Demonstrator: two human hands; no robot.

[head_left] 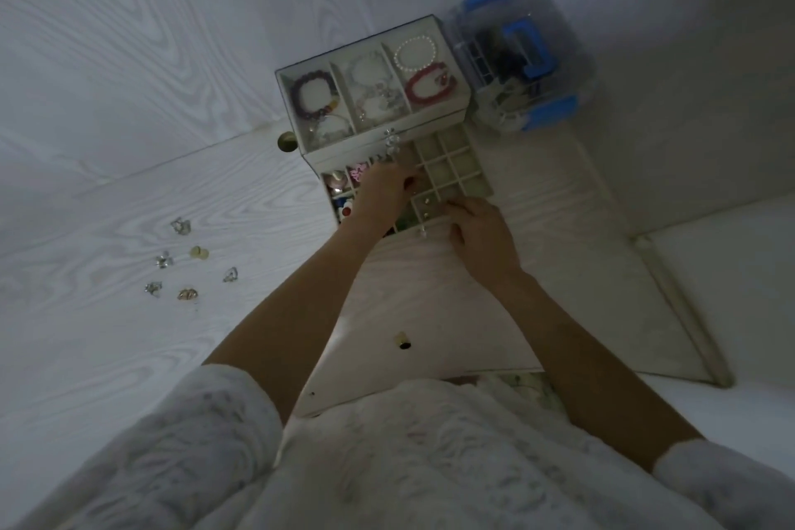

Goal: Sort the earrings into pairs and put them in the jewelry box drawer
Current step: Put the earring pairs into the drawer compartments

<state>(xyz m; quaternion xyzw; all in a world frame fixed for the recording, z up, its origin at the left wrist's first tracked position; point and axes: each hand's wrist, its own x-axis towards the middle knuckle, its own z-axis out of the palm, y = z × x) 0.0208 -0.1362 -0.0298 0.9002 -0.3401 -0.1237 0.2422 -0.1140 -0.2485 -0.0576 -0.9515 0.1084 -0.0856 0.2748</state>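
Over the open drawer (456,168), both hands reach into its compartments.

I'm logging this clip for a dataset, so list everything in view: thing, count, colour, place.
jewelry box: one, white, at the back of the table.
drawer: one, white grid, pulled out from the box; left cells filled.
bracelets: several, purple, red, pale, in the box's top tray.
earrings: about six, silver and gold, loose on the table at left.
plastic case: one, clear with blue, right of the box.
knob: one, brass, left of the box.
left hand: over the drawer's cells.
right hand: at the drawer's front edge.
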